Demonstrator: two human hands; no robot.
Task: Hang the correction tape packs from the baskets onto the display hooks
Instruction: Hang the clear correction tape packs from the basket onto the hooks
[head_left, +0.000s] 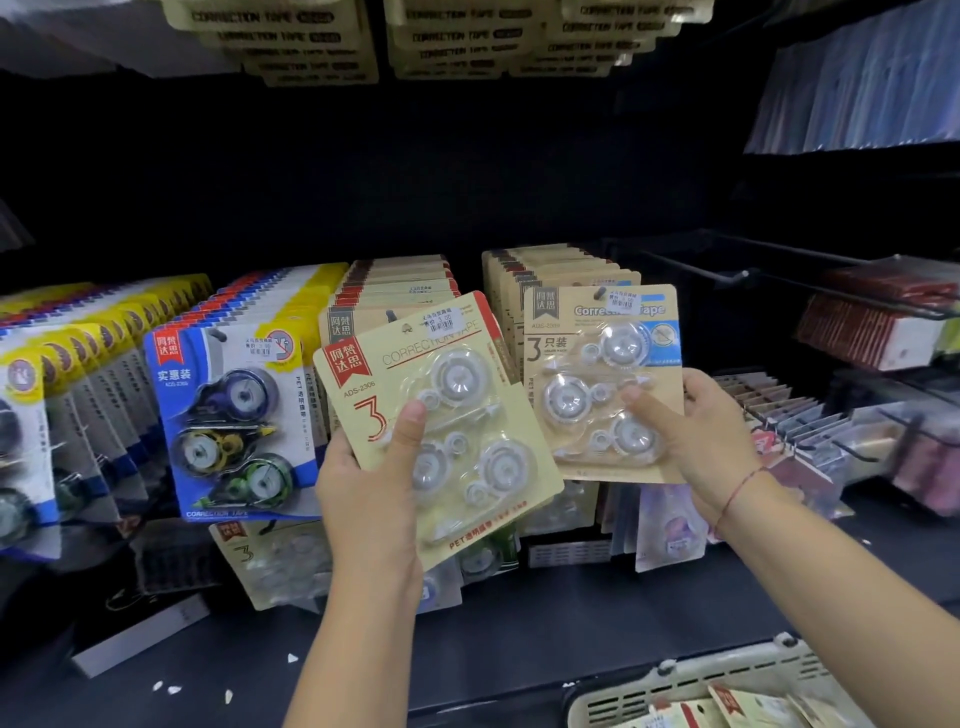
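Observation:
My left hand (371, 488) grips a beige correction tape pack with a red ribbon logo (457, 415), tilted, in front of a row of like packs (400, 283) on a hook. My right hand (701, 441) holds the lower right of a beige pack with a blue stripe (587, 374), which hangs at the front of its own row (550, 265); its hole sits on the hook tip. A beige basket (691, 686) with more packs lies at the bottom right.
Blue and yellow packs (234, 415) hang in rows to the left. More beige packs (291, 36) hang overhead. An empty black hook (727, 275) juts out at right, with red goods (883, 322) beyond. Loose packs (270, 561) lie on the dark shelf below.

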